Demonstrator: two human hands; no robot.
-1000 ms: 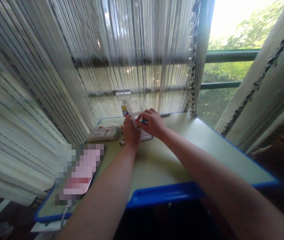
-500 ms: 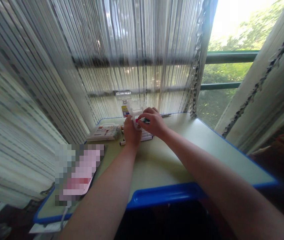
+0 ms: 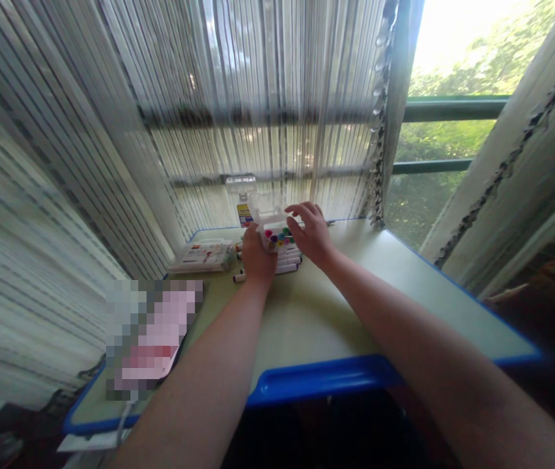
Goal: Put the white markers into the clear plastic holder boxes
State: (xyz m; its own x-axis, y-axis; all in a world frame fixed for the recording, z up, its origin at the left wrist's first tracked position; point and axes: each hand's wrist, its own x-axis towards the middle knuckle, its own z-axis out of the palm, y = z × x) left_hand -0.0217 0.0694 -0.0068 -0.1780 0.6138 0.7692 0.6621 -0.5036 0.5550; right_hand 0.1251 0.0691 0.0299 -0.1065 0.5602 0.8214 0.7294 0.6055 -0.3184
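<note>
My left hand (image 3: pixel 258 257) grips the left side of a clear plastic marker case (image 3: pixel 266 210), whose lid stands up at the back. Inside the case, several coloured marker ends (image 3: pixel 280 238) face me, among them pink, green, blue and purple. My right hand (image 3: pixel 313 229) hovers at the case's right edge with its fingers apart and nothing visible in them. Beneath and in front of the case, several white markers (image 3: pixel 286 268) with dark ends lie on the table, partly covered by my left hand.
A second flat clear case (image 3: pixel 205 256) lies to the left. Behind it stands a clear container with a yellow label (image 3: pixel 245 213). A pixelated pink object (image 3: pixel 167 329) with a cable rests at the table's left. The table (image 3: pixel 326 312) has a blue front tray (image 3: pixel 326 381); curtains hang behind.
My right hand has pulled back to the right from the marker ends, and its fingers have opened. More of the coloured ends now show. My left hand stays on the case.
</note>
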